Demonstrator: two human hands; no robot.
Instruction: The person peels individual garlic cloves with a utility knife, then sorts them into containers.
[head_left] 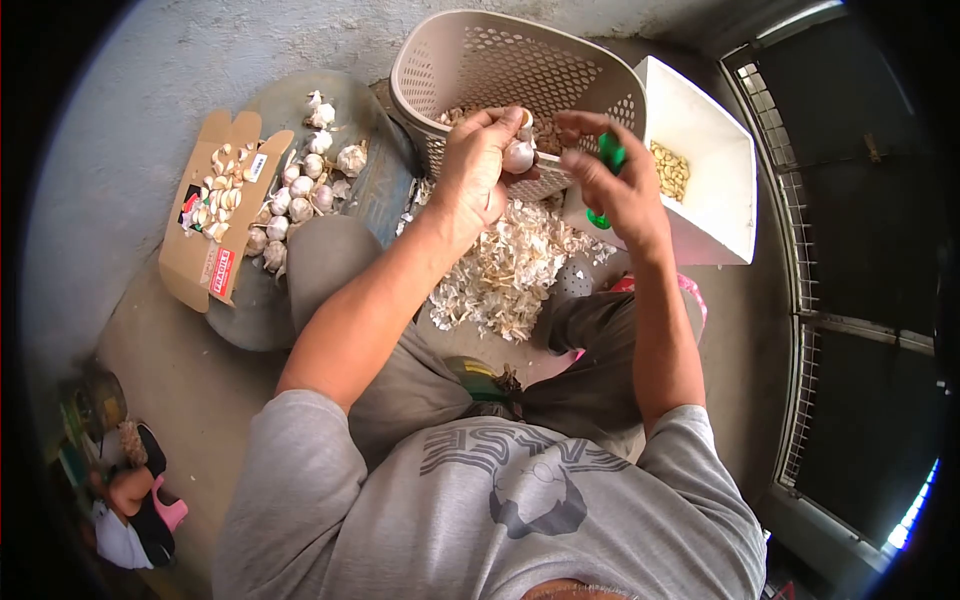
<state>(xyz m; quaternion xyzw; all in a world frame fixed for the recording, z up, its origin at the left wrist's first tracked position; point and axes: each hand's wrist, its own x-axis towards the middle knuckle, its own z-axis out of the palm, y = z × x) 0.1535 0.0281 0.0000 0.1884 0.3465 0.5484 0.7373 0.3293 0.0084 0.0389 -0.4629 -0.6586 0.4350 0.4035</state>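
Observation:
Fingers of my left hand [477, 160] are closed round a garlic bulb [519, 157], held over the near rim of the beige perforated basket [425, 85]. Just right of the bulb is my right hand [625, 185], its fingers curled round a green-handled tool [611, 152]; the tool's working end cannot be made out. Garlic pieces lie inside the basket. Below my hands spreads a heap of papery garlic skins [500, 265]. To the left, whole garlic bulbs [301, 187] sit beside an open cardboard box [190, 245] holding loose cloves [225, 190].
A white foam box [715, 190] with peeled cloves [669, 170] stands right of the basket. The round grey surface [245, 320] under the bulbs lies beside my left knee. Another person's limb [130, 492] shows at lower left. Dark barred panels line the right.

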